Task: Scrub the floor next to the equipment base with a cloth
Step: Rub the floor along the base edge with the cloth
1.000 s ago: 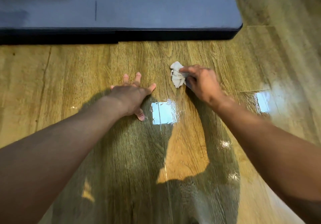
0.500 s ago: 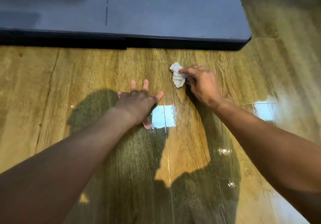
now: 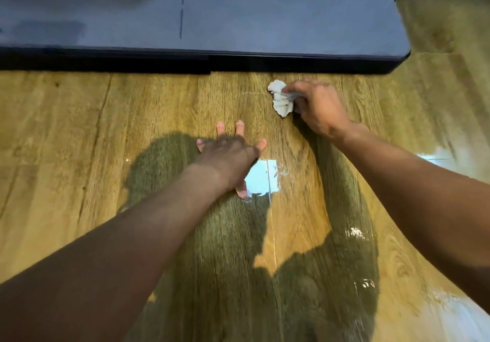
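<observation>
Where the right hand [image 3: 319,105] curls over the crumpled white cloth [image 3: 280,99], I can see only the cloth's left part. The rest is hidden under fingers clamped around it. The cloth is pressed on the glossy wood-grain plank floor [image 3: 79,119], near the black front edge of the flat dark grey equipment base [image 3: 291,10] but apart from it. The base is cut off at the top and left of my view, and a thin dark line, partly dashed, crosses its top. The left hand [image 3: 228,160] lies flat on the floor, fingers straight and spread, left of the cloth and nearer me. Both forearms run out of frame below. Glare and shadow blur the grain close to me.
</observation>
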A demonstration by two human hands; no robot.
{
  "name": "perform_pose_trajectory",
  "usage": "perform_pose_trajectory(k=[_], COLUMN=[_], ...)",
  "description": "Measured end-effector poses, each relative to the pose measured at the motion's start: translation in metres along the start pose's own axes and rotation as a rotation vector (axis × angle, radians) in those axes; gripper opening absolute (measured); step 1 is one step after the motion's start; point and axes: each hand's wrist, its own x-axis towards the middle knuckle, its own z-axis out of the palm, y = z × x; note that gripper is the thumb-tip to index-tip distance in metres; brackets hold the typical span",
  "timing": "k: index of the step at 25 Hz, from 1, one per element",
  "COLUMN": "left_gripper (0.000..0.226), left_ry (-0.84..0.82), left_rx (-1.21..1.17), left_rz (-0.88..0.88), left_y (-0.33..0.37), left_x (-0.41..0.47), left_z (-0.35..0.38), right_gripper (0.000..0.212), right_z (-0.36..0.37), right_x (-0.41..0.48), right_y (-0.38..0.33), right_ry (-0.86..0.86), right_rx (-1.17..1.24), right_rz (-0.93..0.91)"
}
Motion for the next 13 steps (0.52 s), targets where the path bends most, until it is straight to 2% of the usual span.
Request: perform_pose_trajectory(k=[5,10,13], left_gripper=[0.107,0.099,0.102], left_ry=[0.041,0.118,0.109], left_rx=[-0.041,-0.110,-0.108], left_rz=[0.020,0.018,0.002], left_y=[0.000,-0.007,-0.008], left_x=[-0.003,-0.014,-0.015], left_z=[0.001,0.015,0.016], right_gripper=[0.038,0.032,0.033], right_z=[-0.001,0.001,-0.003], right_x=[0.007,-0.088,-0.061], right_y=[-0.016,-0.038,-0.035], right_ry=[0.001,-0.157,-0.112], right_rx=[0.023,-0.020,0.010], right_rz=[0.101,-0.194,-0.144])
